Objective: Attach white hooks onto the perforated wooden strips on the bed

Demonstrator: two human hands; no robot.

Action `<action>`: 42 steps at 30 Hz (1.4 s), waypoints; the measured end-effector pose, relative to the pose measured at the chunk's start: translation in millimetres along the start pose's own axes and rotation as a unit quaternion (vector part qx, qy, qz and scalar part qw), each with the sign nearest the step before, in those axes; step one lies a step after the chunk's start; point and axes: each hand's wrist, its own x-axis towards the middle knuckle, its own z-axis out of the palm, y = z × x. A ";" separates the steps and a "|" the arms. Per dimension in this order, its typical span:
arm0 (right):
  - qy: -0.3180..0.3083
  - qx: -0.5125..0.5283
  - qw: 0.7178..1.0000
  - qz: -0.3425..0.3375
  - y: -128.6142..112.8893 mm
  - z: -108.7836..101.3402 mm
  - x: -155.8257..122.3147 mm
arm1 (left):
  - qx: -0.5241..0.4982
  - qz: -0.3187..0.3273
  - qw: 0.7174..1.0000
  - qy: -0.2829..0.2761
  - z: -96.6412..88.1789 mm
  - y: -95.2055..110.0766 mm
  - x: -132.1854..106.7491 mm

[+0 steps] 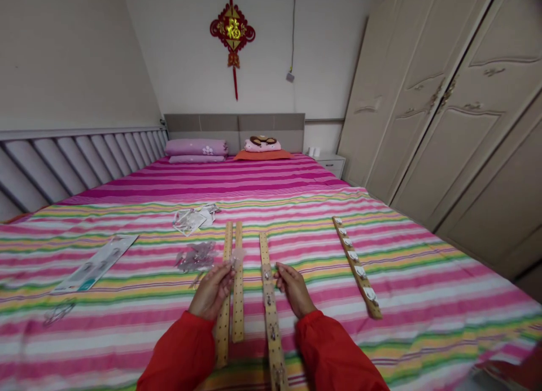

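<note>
My left hand (212, 289) pinches a clear adhesive hook (238, 256) above two narrow wooden strips (237, 317) with rows of holes. My right hand (295, 289) is closed, thumb against fingertips, just right of a third wooden strip (276, 357); whatever lies between those fingers is too small to make out. Several clear pads with metal hooks (269, 299) sit in a row along that third strip. Left of my left hand lies a pile of clear hooks (197, 256). Off to the right, another wooden strip (359, 284) carries several white hooks.
All of it lies on a striped bedspread (406, 289). Behind the clear pile is a heap of packaging pieces (195, 219). A long flat package (99, 264) and thin wire pieces (60, 311) lie at left. A railing (84, 165) edges the bed; wardrobes (457, 126) stand at right.
</note>
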 end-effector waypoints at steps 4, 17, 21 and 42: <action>0.000 0.011 1.000 -0.006 -6.6 1.6 -0.5 | 0.012 -0.038 0.999 -0.004 18.9 -19.7 5.8; -0.053 -0.033 0.998 -0.007 -39.8 38.6 12.1 | 0.085 -0.021 0.993 -0.073 52.5 -48.9 38.7; -0.055 -0.055 0.997 -0.018 -39.2 38.7 25.1 | 0.147 0.013 0.987 -0.071 51.4 -49.3 56.1; 0.014 -0.107 0.994 -0.017 5.3 19.9 54.7 | 0.303 0.102 0.944 -0.079 41.4 -66.4 104.3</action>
